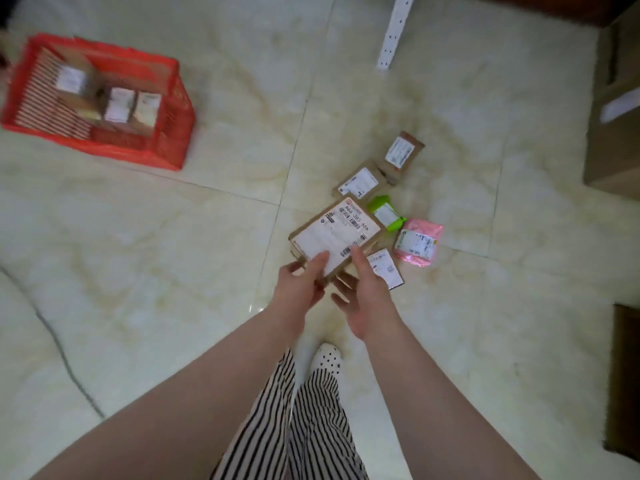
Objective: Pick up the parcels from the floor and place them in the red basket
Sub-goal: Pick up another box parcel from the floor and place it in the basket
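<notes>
Left hand (301, 285) pinches the near edge of the box (336, 233), thumb on its label. Right hand (363, 299) lies spread and relaxed beside that edge, fingers seemingly beneath it. Basket (173, 109) stands at 10 o'clock, well apart, part filled. Five parcels remain at 1 o'clock. Recommendation: bring the right hand's grip firmly under the box before carrying; set it level.

You stand on a glossy, cream marble-patterned tile floor (207, 258). On it, far left, sits a red slatted plastic basket (173, 109). Right of centre lie two brown labelled cardboard parcels (403, 154) (358, 183), a small lime-green plastic mailer (386, 213) and a pink plastic mailer (419, 241), close together. A thin grey cable (52, 336) trails at left.
</notes>
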The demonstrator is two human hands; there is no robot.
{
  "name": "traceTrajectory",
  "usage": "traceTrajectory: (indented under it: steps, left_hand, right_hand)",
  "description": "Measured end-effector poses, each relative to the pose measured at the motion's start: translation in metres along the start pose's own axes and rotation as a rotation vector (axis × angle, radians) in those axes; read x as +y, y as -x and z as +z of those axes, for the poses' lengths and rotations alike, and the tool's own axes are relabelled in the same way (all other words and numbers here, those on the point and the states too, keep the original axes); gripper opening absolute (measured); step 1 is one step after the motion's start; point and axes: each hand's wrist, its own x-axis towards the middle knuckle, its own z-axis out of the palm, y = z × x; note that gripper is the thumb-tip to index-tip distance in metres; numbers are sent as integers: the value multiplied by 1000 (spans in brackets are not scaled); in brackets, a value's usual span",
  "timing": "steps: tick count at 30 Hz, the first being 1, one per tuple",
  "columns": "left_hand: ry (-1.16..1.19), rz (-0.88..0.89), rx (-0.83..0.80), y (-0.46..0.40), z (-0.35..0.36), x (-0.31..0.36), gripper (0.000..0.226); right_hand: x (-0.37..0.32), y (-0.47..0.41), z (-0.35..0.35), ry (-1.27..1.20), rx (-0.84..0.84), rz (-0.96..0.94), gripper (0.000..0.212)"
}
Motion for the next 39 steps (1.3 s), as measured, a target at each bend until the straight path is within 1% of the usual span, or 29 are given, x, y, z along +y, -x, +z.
traceTrajectory:
  steps: [1,2,4,9,13,15,17,19,24,28,30,33,39]
  left_hand:
    - [77,-9,-13,21,-10,4,84]
    - [137,-9,-31,39,-22,9,84]
    - [197,5,-77,71,-48,24,75]
    - [196,78,-89,107,-134,84,71]
    - [155,74,-138,103,-211,124,55]
    - [181,76,-123,98,-250,142,52]
    - [204,92,-86,95,-292,161,46]
    - [211,100,-55,93,-336,183,42]
    - [189,102,24,88,-447,232,53]
    - [167,129,65,78,-499,265,54]
    - [174,132,71,68,-519,282,58]
    - [206,120,96,48,-539,307,64]
    - [207,141,145,-6,-565,387,63]
  right_hand:
    - [-2,23,11,34,-38,-24,28]
    - [-5,42,23,67,-62,-62,24]
    - [-9,77,49,129,-92,-132,23]
    - [-6,131,121,263,-143,-199,33]
    - [9,143,183,359,-213,-193,26]
    - [26,143,226,404,-226,-180,29]
    - [50,143,273,463,-257,-172,37]
    - [74,146,321,471,-281,-158,45]
    - [125,155,427,457,-327,-121,47]
    - [137,153,486,437,-358,-119,50]
    - [133,148,514,458,-374,-110,50]
    - [120,131,553,489,-384,-107,50]
    - [83,89,640,511,-403,-92,53]
